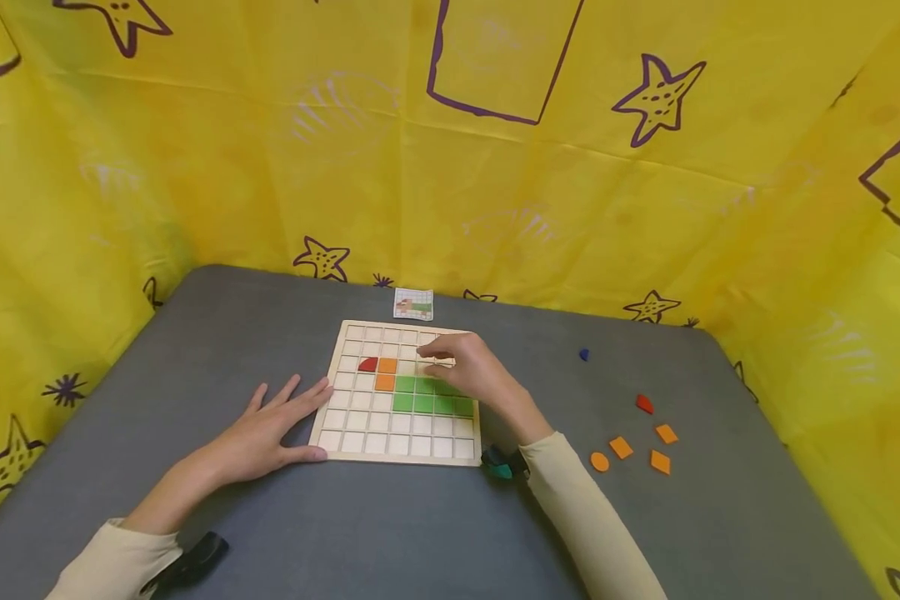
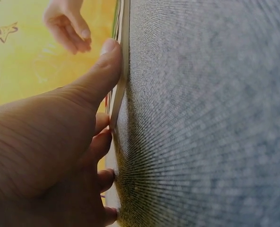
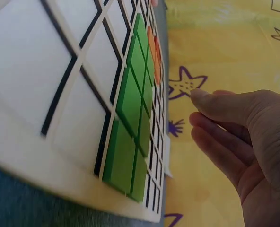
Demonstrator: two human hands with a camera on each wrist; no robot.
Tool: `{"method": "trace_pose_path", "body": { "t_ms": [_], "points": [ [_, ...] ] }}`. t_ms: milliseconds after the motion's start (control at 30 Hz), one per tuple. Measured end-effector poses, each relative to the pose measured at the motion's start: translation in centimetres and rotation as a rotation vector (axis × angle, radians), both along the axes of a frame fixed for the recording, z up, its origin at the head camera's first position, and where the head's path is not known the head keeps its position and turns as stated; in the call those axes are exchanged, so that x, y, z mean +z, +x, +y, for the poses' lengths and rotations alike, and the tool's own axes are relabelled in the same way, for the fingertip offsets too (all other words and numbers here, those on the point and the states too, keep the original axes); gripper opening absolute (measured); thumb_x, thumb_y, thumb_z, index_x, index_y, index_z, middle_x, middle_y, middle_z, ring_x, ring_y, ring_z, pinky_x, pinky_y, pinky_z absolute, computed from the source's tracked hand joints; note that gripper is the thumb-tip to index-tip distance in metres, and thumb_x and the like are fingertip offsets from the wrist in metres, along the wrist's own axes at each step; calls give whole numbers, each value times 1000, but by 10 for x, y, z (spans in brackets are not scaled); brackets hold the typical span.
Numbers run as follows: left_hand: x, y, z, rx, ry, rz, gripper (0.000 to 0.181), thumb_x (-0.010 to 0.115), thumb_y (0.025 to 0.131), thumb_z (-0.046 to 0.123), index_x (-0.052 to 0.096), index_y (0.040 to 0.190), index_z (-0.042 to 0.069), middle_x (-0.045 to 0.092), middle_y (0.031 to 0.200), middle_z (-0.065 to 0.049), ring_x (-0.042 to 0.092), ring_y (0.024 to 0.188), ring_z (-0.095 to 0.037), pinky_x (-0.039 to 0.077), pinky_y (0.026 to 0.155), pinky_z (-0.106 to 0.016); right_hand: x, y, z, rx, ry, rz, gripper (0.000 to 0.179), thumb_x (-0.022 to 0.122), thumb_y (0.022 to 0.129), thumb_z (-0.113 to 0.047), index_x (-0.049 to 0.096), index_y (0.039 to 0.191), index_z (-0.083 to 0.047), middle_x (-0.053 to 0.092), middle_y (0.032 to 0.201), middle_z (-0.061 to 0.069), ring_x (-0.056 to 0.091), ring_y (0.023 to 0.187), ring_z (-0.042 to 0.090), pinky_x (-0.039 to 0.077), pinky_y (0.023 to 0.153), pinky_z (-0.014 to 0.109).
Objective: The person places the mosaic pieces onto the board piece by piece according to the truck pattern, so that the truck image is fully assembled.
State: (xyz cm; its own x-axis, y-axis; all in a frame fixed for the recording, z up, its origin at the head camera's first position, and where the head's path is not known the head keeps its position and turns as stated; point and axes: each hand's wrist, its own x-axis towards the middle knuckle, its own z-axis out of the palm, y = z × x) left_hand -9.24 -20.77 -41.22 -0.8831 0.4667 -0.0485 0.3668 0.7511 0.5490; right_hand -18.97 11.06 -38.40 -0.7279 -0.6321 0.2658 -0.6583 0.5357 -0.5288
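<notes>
A wooden grid board (image 1: 390,447) lies on the grey table. Set in its cells are several green squares (image 1: 423,403), two orange squares (image 1: 386,382) and a red quarter-round piece (image 1: 368,364). My left hand (image 1: 266,433) spreads its fingers along the board's left edge, its thumb touching the near left corner. Over the board's right part hovers my right hand (image 1: 468,362), fingers bent loosely. In the right wrist view a gap shows between the right thumb (image 3: 215,104) and fingers, with no piece there. My right hand and wrist cover part of the board's right side.
Beyond the board lies a small picture card (image 1: 413,305). To the right are a blue piece (image 1: 584,355), another red piece (image 1: 645,404), several orange squares (image 1: 621,447) and an orange round piece (image 1: 599,462). A yellow patterned curtain (image 1: 435,183) borders the table.
</notes>
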Motion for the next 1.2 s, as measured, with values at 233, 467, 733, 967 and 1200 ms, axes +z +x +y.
{"method": "trace_pose_path", "body": {
  "t_ms": [233, 467, 733, 967, 1200],
  "points": [
    [-1, 2, -1, 2, 1, -3, 97, 67, 79, 63, 33, 154, 12, 27, 160, -12, 10, 145, -50, -2, 108, -71, 2, 2, 25, -65, -1, -4, 27, 75, 86, -4, 73, 112, 0, 73, 108, 10, 70, 99, 24, 55, 87, 32],
    [-2, 0, -1, 3, 6, -1, 97, 68, 80, 62, 32, 154, 13, 27, 160, -11, 10, 145, -49, -3, 108, -70, 2, -1, 62, -129, -48, 5, 27, 75, 84, 1, 73, 111, 2, 72, 106, 13, 69, 99, 28, 55, 87, 39],
    [1, 0, -1, 5, -2, -15, 98, 69, 79, 61, 31, 155, 12, 26, 160, -12, 10, 145, -49, -3, 108, -71, -2, 4, 107, -219, -23, 28, 29, 77, 82, -1, 73, 111, 2, 72, 108, 12, 70, 98, 27, 56, 85, 40],
    [2, 0, 0, 1, -4, -16, 97, 68, 79, 62, 31, 155, 12, 26, 160, -12, 10, 145, -49, -3, 108, -71, -8, 11, 143, -278, -19, 30, 29, 78, 81, 0, 73, 110, 3, 73, 106, 14, 70, 96, 29, 56, 83, 41],
    [2, 1, 0, 5, 1, -6, 96, 69, 79, 60, 32, 154, 12, 27, 160, -13, 10, 145, -49, -3, 108, -71, -2, 19, 170, -346, -28, 28, 29, 77, 82, 0, 72, 111, 3, 73, 106, 15, 71, 95, 31, 56, 82, 43]
  ]
}}
